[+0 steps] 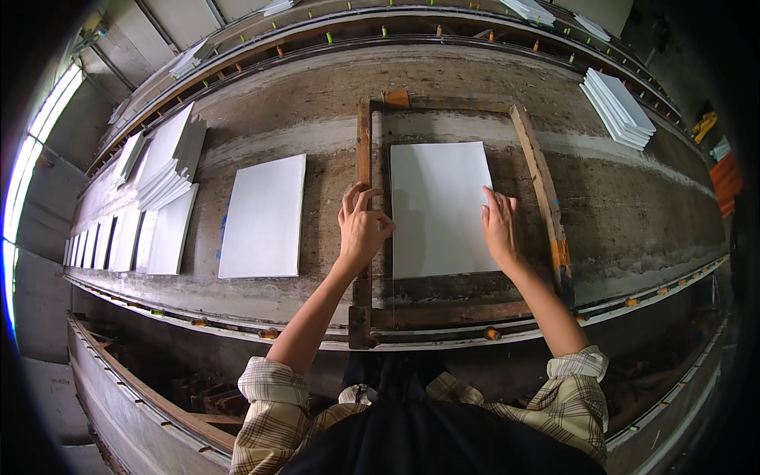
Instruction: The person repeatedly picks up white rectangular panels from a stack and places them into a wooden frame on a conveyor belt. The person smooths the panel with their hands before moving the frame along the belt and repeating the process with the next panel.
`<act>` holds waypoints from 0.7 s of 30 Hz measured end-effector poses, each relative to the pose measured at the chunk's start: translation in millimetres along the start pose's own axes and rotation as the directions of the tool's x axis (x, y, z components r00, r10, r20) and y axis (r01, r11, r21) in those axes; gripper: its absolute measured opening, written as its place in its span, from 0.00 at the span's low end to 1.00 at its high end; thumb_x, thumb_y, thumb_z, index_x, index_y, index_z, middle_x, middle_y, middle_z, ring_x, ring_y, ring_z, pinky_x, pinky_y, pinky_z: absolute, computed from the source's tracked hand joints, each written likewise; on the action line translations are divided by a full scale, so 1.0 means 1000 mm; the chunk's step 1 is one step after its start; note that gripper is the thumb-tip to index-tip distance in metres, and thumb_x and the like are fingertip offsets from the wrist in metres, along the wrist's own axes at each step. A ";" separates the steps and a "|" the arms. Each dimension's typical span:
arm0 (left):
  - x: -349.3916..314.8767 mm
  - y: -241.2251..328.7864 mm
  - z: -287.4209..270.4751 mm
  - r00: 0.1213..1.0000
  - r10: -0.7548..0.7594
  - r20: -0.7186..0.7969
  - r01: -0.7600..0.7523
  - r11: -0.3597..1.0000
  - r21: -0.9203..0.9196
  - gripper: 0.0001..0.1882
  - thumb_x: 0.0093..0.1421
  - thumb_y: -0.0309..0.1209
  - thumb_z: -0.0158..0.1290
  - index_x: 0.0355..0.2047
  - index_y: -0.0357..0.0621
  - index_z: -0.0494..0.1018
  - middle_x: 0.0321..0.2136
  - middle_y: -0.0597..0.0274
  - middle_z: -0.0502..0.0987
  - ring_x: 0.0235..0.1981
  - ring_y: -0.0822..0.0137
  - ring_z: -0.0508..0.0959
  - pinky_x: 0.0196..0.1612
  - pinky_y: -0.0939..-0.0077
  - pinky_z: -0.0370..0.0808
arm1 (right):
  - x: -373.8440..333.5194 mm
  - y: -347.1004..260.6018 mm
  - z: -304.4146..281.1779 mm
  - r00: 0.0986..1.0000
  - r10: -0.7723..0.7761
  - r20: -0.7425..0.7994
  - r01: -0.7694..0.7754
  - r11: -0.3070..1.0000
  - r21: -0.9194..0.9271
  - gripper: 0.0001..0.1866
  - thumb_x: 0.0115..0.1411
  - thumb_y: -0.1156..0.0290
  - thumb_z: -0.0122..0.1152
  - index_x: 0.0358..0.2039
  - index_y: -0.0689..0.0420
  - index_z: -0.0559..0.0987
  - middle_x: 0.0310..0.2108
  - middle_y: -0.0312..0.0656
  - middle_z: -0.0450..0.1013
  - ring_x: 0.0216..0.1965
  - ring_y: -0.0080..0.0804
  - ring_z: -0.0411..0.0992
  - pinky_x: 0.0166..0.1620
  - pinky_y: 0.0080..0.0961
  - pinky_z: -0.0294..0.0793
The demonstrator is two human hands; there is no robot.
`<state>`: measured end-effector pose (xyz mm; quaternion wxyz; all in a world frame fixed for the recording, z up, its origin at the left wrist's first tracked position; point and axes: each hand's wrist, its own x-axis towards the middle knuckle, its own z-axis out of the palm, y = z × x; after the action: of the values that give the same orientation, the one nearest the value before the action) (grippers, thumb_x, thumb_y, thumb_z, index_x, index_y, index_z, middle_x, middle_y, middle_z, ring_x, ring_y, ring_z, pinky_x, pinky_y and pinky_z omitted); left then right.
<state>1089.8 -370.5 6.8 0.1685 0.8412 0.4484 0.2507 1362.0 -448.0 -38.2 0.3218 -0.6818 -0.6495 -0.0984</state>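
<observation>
A white rectangular sheet (441, 229) lies on the long worktable, inside a worn wooden frame (541, 170). My left hand (362, 229) is over the frame's left bar, fingers bent and apart, with the thumb pointing toward the sheet's left edge. Whether it touches the bar or the sheet, I cannot tell. At the sheet's right edge is my right hand (500, 229), its bent fingertips on or just beside that edge. Neither hand visibly holds anything.
Another white sheet (263, 218) lies left of the frame, with a fanned stack of sheets (168, 162) farther left. A second stack (617, 108) sits at the far right. Small orange and green pegs line the table's edges. An orange block (397, 100) is on the frame's far corner.
</observation>
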 end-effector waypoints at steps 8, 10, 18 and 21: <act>0.000 0.004 0.000 1.000 -0.001 -0.008 0.001 0.999 0.045 0.03 0.40 0.30 0.63 0.17 0.49 0.79 0.51 0.66 0.65 0.61 0.56 0.51 0.58 0.48 0.50 | 0.000 -0.005 -0.001 0.999 -0.019 0.042 0.021 0.998 -0.065 0.25 0.55 0.80 0.50 0.54 0.65 0.60 0.42 0.55 0.63 0.46 0.48 0.61 0.49 0.40 0.65; 0.000 0.011 -0.002 1.000 -0.015 0.001 0.015 0.996 0.085 0.03 0.42 0.30 0.61 0.18 0.47 0.79 0.51 0.62 0.64 0.61 0.55 0.50 0.59 0.47 0.49 | 0.000 -0.008 -0.002 0.999 -0.020 0.041 0.022 0.997 -0.072 0.25 0.55 0.81 0.49 0.54 0.66 0.60 0.43 0.56 0.62 0.47 0.49 0.60 0.49 0.41 0.65; -0.031 0.055 0.033 0.982 0.117 0.150 -0.167 0.906 0.388 0.38 0.56 0.48 0.50 0.50 0.20 0.60 0.57 0.32 0.52 0.63 0.41 0.42 0.61 0.41 0.45 | 0.002 -0.007 -0.001 0.975 -0.029 0.220 0.073 0.978 -0.197 0.28 0.61 0.65 0.45 0.58 0.66 0.57 0.62 0.56 0.48 0.65 0.47 0.44 0.61 0.46 0.50; -0.029 0.048 0.047 0.983 0.059 0.176 -0.082 0.989 0.125 0.52 0.54 0.58 0.47 0.56 0.16 0.43 0.58 0.23 0.42 0.63 0.37 0.37 0.61 0.41 0.42 | 0.009 -0.007 -0.002 0.959 -0.060 0.279 0.119 0.972 -0.203 0.29 0.62 0.62 0.43 0.58 0.68 0.55 0.62 0.55 0.48 0.65 0.44 0.44 0.64 0.45 0.45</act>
<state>1135.8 -423.5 -15.0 0.1415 0.8844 0.4176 0.1530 1357.0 -442.3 -29.2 0.1486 -0.6897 -0.7030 -0.0894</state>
